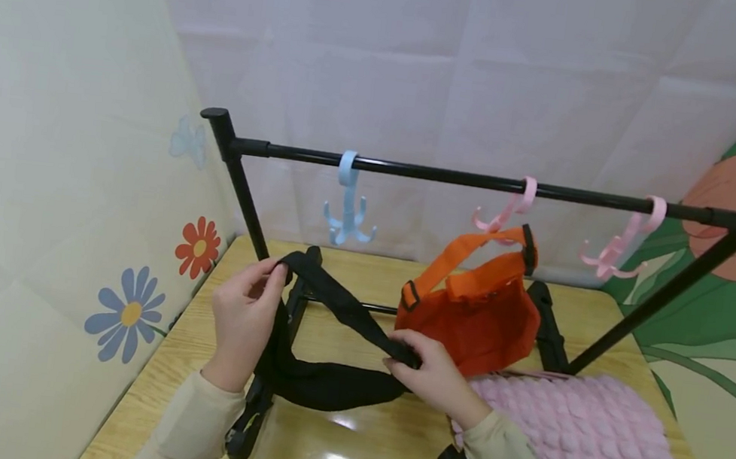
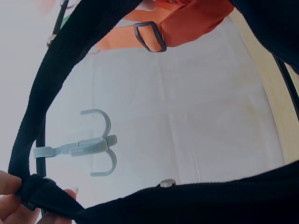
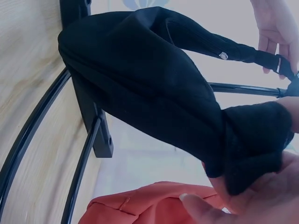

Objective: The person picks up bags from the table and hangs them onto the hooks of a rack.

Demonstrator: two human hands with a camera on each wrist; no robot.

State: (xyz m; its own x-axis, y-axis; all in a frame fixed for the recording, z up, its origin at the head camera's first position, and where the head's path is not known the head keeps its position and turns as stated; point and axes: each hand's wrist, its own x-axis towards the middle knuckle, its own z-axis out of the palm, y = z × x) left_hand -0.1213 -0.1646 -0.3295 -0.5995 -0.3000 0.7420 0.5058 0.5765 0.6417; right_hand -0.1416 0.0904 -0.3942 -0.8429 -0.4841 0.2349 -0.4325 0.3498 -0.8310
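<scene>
A black fabric bag (image 1: 336, 389) with a zipper is stretched between my two hands above the table. My left hand (image 1: 245, 318) pinches its strap (image 1: 339, 302) at the upper left; the left wrist view shows an adjuster buckle (image 2: 39, 193) by those fingers. Gripping the bag's other end is my right hand (image 1: 430, 373), with the black cloth bunched at its fingers in the right wrist view. Just beyond the right hand, an orange bag (image 1: 476, 325) hangs by its strap from a pink hook (image 1: 503, 211). A light blue hook (image 1: 347, 208) on the rail has nothing on it.
The black rack's rail (image 1: 429, 173) runs across, and its left foot (image 1: 243, 427) sits beneath the black bag. Another pink hook (image 1: 618, 247) hangs at right. A puffy pink bag (image 1: 590, 429) lies on the wooden table (image 1: 315, 458) by the right forearm.
</scene>
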